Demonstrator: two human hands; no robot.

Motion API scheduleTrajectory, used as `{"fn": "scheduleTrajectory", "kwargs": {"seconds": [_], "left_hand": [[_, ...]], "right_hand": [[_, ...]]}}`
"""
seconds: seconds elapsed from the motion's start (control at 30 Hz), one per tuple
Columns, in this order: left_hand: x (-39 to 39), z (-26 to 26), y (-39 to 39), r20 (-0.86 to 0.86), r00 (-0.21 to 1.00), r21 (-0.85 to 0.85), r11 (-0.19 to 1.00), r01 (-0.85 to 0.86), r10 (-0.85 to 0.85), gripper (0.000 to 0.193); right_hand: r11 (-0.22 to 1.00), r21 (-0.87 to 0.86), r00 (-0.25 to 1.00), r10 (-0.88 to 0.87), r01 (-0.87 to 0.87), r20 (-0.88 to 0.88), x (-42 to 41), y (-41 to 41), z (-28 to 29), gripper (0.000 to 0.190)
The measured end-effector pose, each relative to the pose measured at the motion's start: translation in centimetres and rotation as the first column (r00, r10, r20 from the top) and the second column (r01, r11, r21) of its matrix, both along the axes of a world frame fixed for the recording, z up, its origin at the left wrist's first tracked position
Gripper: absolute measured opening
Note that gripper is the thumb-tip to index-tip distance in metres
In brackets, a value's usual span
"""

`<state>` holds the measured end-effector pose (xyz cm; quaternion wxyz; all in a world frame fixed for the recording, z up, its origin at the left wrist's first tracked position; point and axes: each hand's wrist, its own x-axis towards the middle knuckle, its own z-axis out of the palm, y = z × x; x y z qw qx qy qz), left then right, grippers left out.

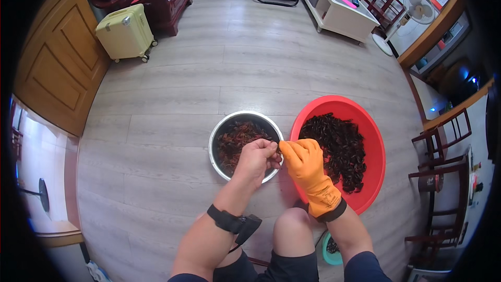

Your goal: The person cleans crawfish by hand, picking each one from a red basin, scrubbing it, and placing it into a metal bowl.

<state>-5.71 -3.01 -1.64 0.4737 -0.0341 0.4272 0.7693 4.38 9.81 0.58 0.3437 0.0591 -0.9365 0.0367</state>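
Note:
My bare left hand [258, 158], with a black strap device on the forearm, is over the right side of a silver-rimmed metal pot [213, 160]. Its thumb and fingers pinch a small dark piece [278, 149], apparently of crayfish and mostly hidden by my fingers. An orange rubber glove covers my right hand [305, 160], whose fingertips meet the same piece from the right. Reddish-brown crayfish parts [238, 137] with thin legs lie in the pot. Beside it, a large red plastic basin [373, 152] holds a heap of dark crayfish [336, 145], partly behind the glove.
Near my right knee stands a small green basin [330, 257] with dark contents. Pale plank flooring [168, 125] stretches ahead towards a yellow suitcase [125, 33], a white low table [340, 13] and a standing fan [419, 8]. Dark wooden chairs [450, 133] line the right.

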Motion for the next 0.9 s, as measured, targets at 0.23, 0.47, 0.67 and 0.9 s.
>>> {"fn": "scheduleTrajectory", "kwargs": {"seconds": [0.23,0.47,0.67,0.9], "left_hand": [[2.0,0.1,1.8,-0.001,1.0,-0.1,0.995,-0.018,0.018,0.009],[-0.5,-2.2,0.6,-0.617,0.782,-0.369,0.911,-0.183,-0.093,0.009],[-4.4,-8.2,-0.5,-0.832,0.415,-0.528,0.752,-0.394,-0.368,0.024],[-4.7,-7.4,-1.5,-0.79,0.267,-0.592,0.574,-0.565,-0.552,0.014]], "right_hand": [[0.819,-0.534,0.971,-0.24,0.209,0.013,4.2,0.0,0.2,0.024],[0.553,-0.527,0.761,-0.53,0.645,0.375,18.9,2.6,-1.0,0.015],[0.383,-0.167,0.393,-0.649,0.909,0.651,42.0,6.9,-11.1,0.022],[0.055,0.011,0.021,-0.555,0.998,0.832,49.1,7.6,-14.8,0.033]]}}
